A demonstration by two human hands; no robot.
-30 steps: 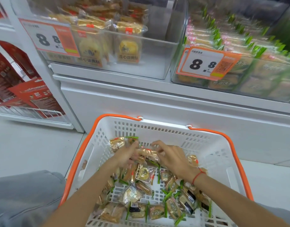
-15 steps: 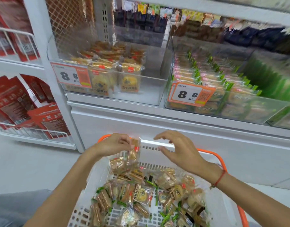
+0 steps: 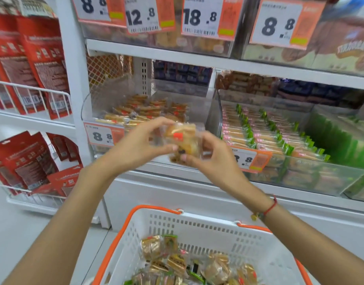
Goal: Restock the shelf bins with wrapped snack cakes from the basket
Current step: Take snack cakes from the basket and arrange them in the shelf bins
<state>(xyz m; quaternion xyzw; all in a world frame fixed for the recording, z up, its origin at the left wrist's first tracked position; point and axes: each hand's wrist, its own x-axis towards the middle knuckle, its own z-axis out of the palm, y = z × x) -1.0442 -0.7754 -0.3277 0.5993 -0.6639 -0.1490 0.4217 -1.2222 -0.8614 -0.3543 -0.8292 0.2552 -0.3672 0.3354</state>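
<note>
Both hands pinch a small bundle of wrapped snack cakes (image 3: pixel 182 140): left hand (image 3: pixel 136 149) and right hand (image 3: pixel 214 161) curl fingers round it, raised before the clear left shelf bin (image 3: pixel 107 103). Below, the orange-rimmed white basket (image 3: pixel 197 229) holds more cakes.

Both hands, left (image 3: pixel 136 149) and right (image 3: pixel 214 161), hold wrapped cakes (image 3: pixel 182 140) in open air before the left bin (image 3: pixel 107 99). That bin's right half is bare behind the cakes; stacked packs (image 3: pixel 148 111) fill its left and rear. A shelf (image 3: pixel 156 52) roofs it, with a clear gap beneath. The right bin (image 3: pixel 300 173) is packed in rows to its front wall. The basket (image 3: pixel 197 225) below is open-topped, its far side free of packs.
</note>
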